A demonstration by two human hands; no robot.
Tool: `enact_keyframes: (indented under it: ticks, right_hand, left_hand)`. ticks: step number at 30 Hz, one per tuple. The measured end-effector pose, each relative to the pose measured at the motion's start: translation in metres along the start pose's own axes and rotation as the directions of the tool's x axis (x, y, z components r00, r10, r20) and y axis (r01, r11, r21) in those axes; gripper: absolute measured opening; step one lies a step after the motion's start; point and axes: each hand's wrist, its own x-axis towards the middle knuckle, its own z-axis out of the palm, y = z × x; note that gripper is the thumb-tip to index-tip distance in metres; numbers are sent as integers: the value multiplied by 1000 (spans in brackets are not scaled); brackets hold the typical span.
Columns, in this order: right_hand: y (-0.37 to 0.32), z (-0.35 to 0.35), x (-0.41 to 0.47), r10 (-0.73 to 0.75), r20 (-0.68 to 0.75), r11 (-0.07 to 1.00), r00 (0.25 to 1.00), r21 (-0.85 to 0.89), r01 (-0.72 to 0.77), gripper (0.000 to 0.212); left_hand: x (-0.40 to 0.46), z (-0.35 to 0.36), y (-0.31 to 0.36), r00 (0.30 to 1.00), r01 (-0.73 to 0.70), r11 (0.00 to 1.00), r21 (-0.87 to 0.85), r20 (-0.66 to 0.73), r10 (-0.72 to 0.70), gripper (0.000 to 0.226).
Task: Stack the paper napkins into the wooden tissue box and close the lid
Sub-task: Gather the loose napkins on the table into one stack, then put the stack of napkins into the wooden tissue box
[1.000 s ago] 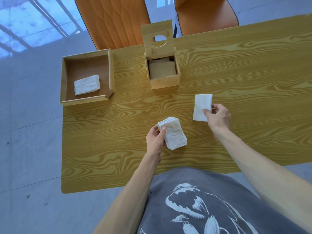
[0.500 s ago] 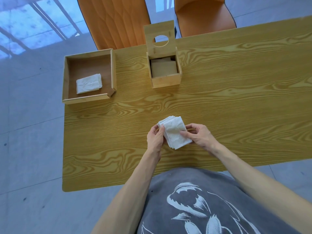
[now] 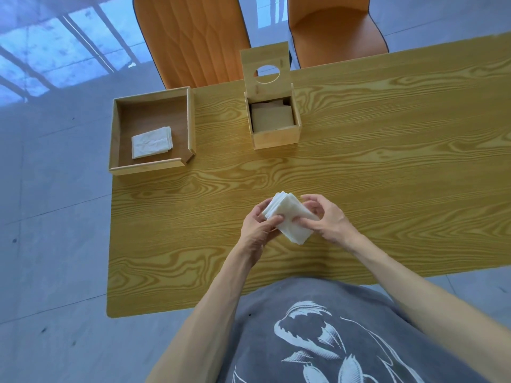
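A stack of white paper napkins (image 3: pixel 287 214) is held between both hands just above the table's near middle. My left hand (image 3: pixel 258 226) grips its left side with the thumb on top. My right hand (image 3: pixel 327 217) grips its right side, fingers curled over the far edge. The wooden tissue box (image 3: pixel 276 138) stands at the table's far middle. Its lid (image 3: pixel 264 67), with a round hole, is raised upright behind it. Inside the box I see a brownish flat surface.
An open wooden tray (image 3: pixel 190 120) at the table's far left corner holds another small pile of white napkins (image 3: pixel 152 142). Two orange chairs (image 3: pixel 190 37) stand beyond the far edge. The wood-grain table (image 3: pixel 387 161) ends just left of the tray.
My right hand brought a single napkin from the right onto the stack. Both hands now hold the stack, lifted slightly and squared up.
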Motion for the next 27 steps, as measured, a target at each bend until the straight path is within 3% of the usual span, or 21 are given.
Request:
enact_keyframes:
  ticks: [3, 6, 10, 13, 16, 20, 25, 27]
  right_hand:
    - [-6, -9, 3, 9, 179, 990, 984, 136, -34, 52]
    - [-11, -11, 3, -52, 153, 993, 987, 110, 35, 40]
    - [-18, -7, 0, -243, 1, 953, 970, -188, 239, 27]
    - [-13, -1, 0, -355, 29, 853, 934, -400, 336, 43]
    - [-5, 3, 1, -388, 41, 789, 921, -501, 355, 51]
    - [-8, 6, -1, -452, -14, 768, 892, -514, 381, 25]
    - [-9, 4, 2, -439, 28, 746, 898, -545, 382, 28]
    - [-11, 3, 4, -426, 15, 760, 905, -536, 367, 27]
  left_hand:
    - [-1, -4, 9, 998, -19, 995, -97, 64, 25, 51]
    - [-2, -11, 13, 993, -77, 996, -50, 85, 81, 47]
    - [-6, -23, 16, 968, -249, 919, 307, 81, 236, 40]
    - [-7, -30, 15, 940, -331, 755, 565, 125, 318, 52]
    - [-7, -32, 9, 939, -320, 636, 702, 148, 309, 67]
    - [-5, -28, 2, 902, -373, 570, 732, 142, 408, 39]
    - [1, -27, 5, 903, -363, 527, 768, 150, 403, 30]
    - [4, -27, 8, 912, -355, 556, 752, 146, 384, 26]
